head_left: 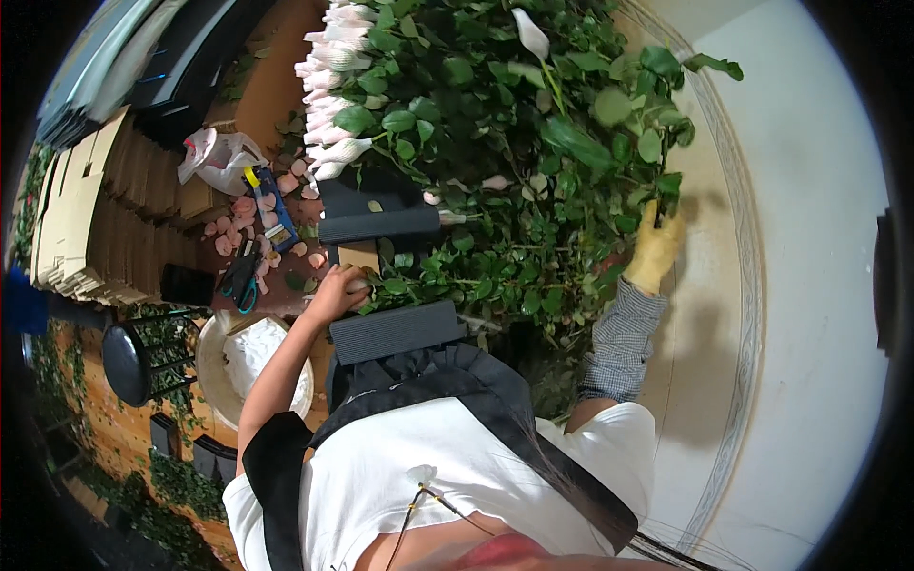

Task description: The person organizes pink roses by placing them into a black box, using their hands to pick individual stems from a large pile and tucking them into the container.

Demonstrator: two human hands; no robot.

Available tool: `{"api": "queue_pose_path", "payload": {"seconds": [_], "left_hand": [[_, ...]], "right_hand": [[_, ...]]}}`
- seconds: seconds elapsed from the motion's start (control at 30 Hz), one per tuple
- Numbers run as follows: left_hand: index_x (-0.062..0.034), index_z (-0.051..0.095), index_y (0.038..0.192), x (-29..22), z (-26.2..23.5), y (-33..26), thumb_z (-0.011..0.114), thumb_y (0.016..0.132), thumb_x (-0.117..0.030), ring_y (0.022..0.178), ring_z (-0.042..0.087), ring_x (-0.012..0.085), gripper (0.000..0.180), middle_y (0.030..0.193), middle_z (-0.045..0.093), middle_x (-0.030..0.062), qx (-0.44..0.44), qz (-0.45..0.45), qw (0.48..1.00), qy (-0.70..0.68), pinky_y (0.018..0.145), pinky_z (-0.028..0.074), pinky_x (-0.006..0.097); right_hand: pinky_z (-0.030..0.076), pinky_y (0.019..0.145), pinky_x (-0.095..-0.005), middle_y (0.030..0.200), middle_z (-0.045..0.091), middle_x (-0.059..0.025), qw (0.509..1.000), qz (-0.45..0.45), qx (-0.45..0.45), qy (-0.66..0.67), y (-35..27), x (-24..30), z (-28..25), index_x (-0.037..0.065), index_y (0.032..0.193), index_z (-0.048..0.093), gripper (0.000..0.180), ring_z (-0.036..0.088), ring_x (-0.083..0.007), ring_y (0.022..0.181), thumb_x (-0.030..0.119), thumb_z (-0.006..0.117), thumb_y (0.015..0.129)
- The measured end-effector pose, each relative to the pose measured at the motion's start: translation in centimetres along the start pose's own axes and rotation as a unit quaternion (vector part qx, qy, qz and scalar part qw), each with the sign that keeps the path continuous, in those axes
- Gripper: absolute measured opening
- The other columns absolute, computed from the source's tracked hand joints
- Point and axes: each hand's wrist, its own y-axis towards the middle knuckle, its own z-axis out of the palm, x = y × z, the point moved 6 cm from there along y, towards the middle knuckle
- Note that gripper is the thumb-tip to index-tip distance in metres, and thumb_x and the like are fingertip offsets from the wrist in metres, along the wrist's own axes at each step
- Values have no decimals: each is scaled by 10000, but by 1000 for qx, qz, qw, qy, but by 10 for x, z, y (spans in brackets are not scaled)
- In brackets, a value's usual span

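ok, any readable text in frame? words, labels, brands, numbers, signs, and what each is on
No legible text anywhere.
Blue-and-yellow item: any markings too small to read.
White plastic bag: reddish patches, too blurred to tell if print.

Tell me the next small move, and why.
Probably ease the gloved right hand left, bringing the leafy stem at its fingers in toward the pile: that stem juts out at the right, while pale buds sit in a row along the left.
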Motion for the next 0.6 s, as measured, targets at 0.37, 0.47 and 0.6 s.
{"api": "queue_pose_path", "payload": {"seconds": [0.37, 0.47, 0.6], "left_hand": [[-2, 679, 1244, -3, 4, -1, 834, 793, -133, 1149, 565, 391, 494, 1264, 576, 165, 42, 40, 998, 20, 994, 484, 461], [5, 658, 1279, -3, 3, -4, 837, 782, -132, 1179, 554, 387, 546, 1285, 564, 162, 54, 60, 995, 53, 1012, 481, 452], [11, 645, 1287, -2, 1, -5, 824, 765, -115, 1157, 556, 390, 566, 1269, 577, 166, 35, 102, 992, 71, 994, 483, 447]], "right_hand": [[484, 924, -319, 1129, 694, -169, 891, 323, 166, 272, -107, -57, 21, -31, 1227, 621, 301, 621, -216, 1023, 171, 662, 1008], [475, 955, -335, 1184, 687, -169, 888, 333, 121, 293, -104, -58, 46, -67, 1231, 616, 309, 613, -243, 1067, 149, 635, 1010], [461, 956, -360, 1169, 692, -190, 855, 358, 348, 142, -103, -76, 55, -91, 1210, 629, 458, 605, -269, 1054, 290, 693, 965]]}}
